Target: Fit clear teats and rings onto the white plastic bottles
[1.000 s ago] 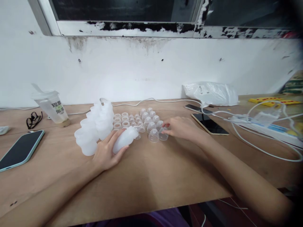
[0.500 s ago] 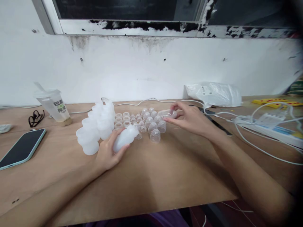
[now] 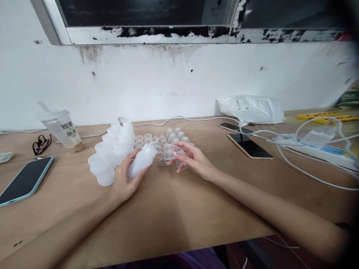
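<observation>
My left hand (image 3: pixel 126 177) is closed round a milky white plastic bottle (image 3: pixel 141 161), tilted with its top to the upper right. A clear nipple (image 3: pixel 153 146) shows at that top. Between the fingers of my right hand (image 3: pixel 193 158) is a clear dome-shaped cap (image 3: pixel 169 151), its open end turned toward the bottle but apart from it. Just behind the right hand stand several more clear caps (image 3: pixel 177 136), partly hidden by it. White rings (image 3: pixel 147 137) and small clear nipples (image 3: pixel 162 161) are grouped between the hands. Several white bottles (image 3: pixel 105 164) stand beside my left hand.
At the left are a drink cup (image 3: pixel 63 129), black glasses (image 3: pixel 42 145) and a phone (image 3: pixel 26 177). Two more phones, one gold-edged (image 3: pixel 250 146), lie at the right near a power strip (image 3: pixel 316 147) with loose cables. A white plastic bag (image 3: pixel 251 109) rests against the wall.
My right hand has moved left and down with the clear cap, bringing it close to the bottle top. The phones at the right are now uncovered. My left hand keeps its hold on the bottle.
</observation>
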`<state>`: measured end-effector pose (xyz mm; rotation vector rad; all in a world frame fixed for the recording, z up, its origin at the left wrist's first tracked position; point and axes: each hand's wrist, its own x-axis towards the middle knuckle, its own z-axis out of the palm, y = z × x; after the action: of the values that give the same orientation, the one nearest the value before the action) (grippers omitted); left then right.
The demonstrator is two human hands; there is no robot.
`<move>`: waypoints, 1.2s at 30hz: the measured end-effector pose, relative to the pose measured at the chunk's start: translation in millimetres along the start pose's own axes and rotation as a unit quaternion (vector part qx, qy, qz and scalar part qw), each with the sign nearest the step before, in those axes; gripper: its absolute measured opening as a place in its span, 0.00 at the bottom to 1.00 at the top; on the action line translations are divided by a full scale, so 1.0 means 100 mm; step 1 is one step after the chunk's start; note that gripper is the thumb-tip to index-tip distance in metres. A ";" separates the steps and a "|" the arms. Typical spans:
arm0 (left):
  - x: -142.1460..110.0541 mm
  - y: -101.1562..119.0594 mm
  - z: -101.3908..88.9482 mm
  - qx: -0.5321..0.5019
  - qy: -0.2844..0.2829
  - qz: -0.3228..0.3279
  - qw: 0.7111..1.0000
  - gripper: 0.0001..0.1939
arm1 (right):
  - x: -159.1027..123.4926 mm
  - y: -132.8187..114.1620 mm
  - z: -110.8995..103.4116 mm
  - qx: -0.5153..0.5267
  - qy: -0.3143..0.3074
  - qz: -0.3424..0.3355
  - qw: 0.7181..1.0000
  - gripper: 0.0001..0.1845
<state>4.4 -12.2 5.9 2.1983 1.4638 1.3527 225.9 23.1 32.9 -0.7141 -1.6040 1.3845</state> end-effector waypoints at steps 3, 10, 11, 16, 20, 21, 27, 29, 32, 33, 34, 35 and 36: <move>0.00 0.00 0.00 0.001 -0.006 0.003 1.000 0.24 | 0.00 -0.01 0.01 0.000 -0.004 -0.003 1.000 0.17; -0.02 0.01 0.00 0.013 -0.011 0.018 1.000 0.24 | -0.01 0.02 0.02 -0.008 -0.004 -0.004 1.000 0.17; -0.02 0.01 0.00 0.013 -0.011 0.021 1.000 0.24 | -0.01 0.02 0.02 -0.010 -0.006 -0.005 1.000 0.16; -0.02 0.02 -0.01 0.018 -0.015 0.028 0.999 0.24 | -0.01 0.03 0.01 -0.009 -0.013 -0.011 1.000 0.15; -0.02 0.03 -0.01 0.018 -0.021 0.030 0.999 0.24 | 0.00 0.03 0.01 -0.010 -0.015 -0.020 1.000 0.15; -0.02 0.03 -0.01 0.017 -0.022 0.034 0.999 0.24 | 0.00 0.03 0.01 -0.012 -0.015 -0.023 1.000 0.16; -0.02 0.06 -0.01 0.013 -0.022 0.052 0.998 0.23 | -0.01 0.03 0.02 -0.017 -0.020 -0.026 0.999 0.15; -0.02 0.06 -0.01 0.014 -0.019 0.053 0.998 0.23 | -0.01 0.03 0.03 -0.020 -0.021 -0.027 0.999 0.15; -0.02 0.06 -0.01 0.018 -0.017 0.053 0.998 0.23 | -0.01 0.04 0.02 -0.028 -0.022 -0.027 0.999 0.16; -0.02 0.06 -0.01 0.019 -0.018 0.054 0.998 0.23 | -0.01 0.04 0.02 -0.030 -0.023 -0.028 0.999 0.16; -0.02 0.06 -0.01 0.020 -0.020 0.055 0.998 0.23 | 0.00 0.05 0.02 -0.031 -0.024 -0.029 0.999 0.16; -0.02 0.06 -0.01 0.021 -0.022 0.057 0.998 0.23 | 0.00 0.05 0.01 -0.032 -0.024 -0.030 0.999 0.16; -0.02 0.06 -0.01 0.023 -0.023 0.059 0.998 0.23 | 0.00 0.05 0.01 -0.033 -0.024 -0.031 0.999 0.16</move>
<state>7.0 -17.0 8.6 2.3629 1.3821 1.3055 224.5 23.3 27.8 -0.6685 -1.7028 1.3166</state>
